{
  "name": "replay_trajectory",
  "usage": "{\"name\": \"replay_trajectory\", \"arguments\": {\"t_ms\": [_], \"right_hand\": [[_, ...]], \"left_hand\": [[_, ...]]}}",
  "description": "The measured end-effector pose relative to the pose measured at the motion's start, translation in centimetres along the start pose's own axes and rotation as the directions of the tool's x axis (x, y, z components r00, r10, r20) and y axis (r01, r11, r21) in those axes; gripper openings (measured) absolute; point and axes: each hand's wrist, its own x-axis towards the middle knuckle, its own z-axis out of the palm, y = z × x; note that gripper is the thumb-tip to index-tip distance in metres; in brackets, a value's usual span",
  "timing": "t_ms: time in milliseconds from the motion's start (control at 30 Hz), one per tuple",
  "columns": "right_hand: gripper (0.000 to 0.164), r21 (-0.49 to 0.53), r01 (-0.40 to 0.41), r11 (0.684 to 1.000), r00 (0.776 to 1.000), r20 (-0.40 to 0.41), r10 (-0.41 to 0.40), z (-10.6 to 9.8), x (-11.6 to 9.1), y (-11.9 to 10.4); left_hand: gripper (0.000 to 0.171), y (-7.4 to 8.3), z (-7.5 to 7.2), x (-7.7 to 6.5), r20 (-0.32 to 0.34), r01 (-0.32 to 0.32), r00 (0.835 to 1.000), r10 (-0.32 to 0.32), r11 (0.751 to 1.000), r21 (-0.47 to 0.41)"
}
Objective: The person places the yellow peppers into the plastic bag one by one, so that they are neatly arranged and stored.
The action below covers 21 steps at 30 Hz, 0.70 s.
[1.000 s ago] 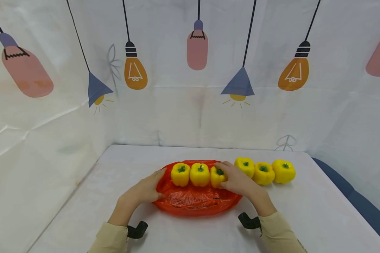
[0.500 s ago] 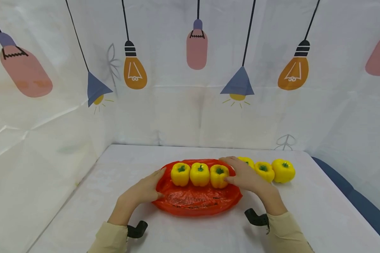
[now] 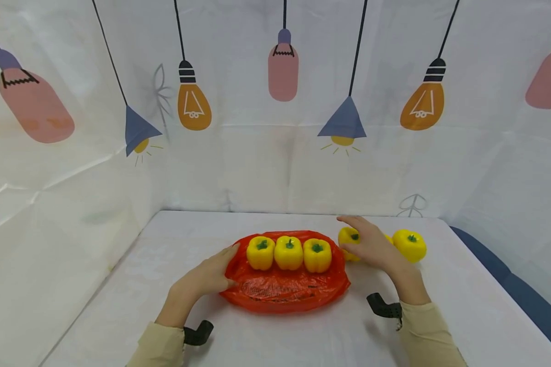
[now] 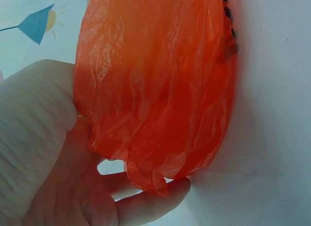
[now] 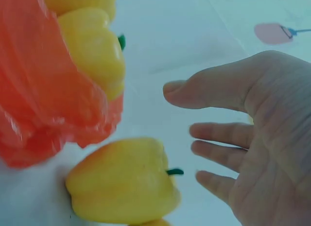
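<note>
Three yellow bell peppers (image 3: 288,255) with green stems sit in a row in the mouth of a red plastic bag (image 3: 280,298) on the table. At the bag's left end is my left hand (image 3: 208,272); the left wrist view has its fingers (image 4: 150,204) bent around the gathered end of the red plastic. My right hand (image 3: 372,245) holds nothing, its thumb and fingers spread. It hovers by a loose yellow pepper (image 5: 121,184) just right of the bag, partly covering it in the head view.
Another loose yellow pepper (image 3: 410,246) sits farther right, and one between is mostly hidden behind my right hand. Behind the white table (image 3: 188,224) hangs a white cloth (image 3: 243,168) printed with lamps. Something dark blue (image 3: 496,265) stands beyond the right edge.
My right hand has let go of the rightmost pepper on the bag and moved right to the loose peppers. The left hand keeps its place on the bag.
</note>
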Motion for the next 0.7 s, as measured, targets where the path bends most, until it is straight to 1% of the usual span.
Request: {"name": "replay_trajectory", "arguments": {"t_ms": [67, 200, 400, 567, 700], "right_hand": [[0.061, -0.014, 0.000, 1.000, 1.000, 0.007, 0.000, 0.0, 0.1, 0.5], [0.062, -0.059, -0.027, 0.998, 0.999, 0.041, 0.030, 0.3, 0.3, 1.2], [0.068, -0.116, -0.060, 0.991, 0.993, 0.094, 0.071, 1.0, 0.4, 1.9], [0.069, -0.146, -0.041, 0.988, 0.994, 0.092, 0.055, 1.1, 0.5, 2.2], [0.067, -0.163, -0.018, 0.986, 0.998, 0.063, 0.029, 1.4, 0.5, 2.4]], "left_hand": [[0.086, 0.0, 0.0, 0.0, 0.000, 0.002, 1.000, -0.002, 1.000, -0.009], [0.085, 0.2, 0.0, 0.0, 0.004, 0.001, 1.000, -0.001, 1.000, -0.027], [0.085, 0.2, -0.2, -0.1, 0.009, -0.004, 1.000, 0.005, 0.999, -0.039], [0.085, 0.1, -0.3, -0.1, 0.013, -0.006, 1.000, 0.007, 0.998, -0.058], [0.084, 0.2, -0.5, -0.3, 0.011, -0.013, 1.000, 0.013, 0.998, -0.069]]}}
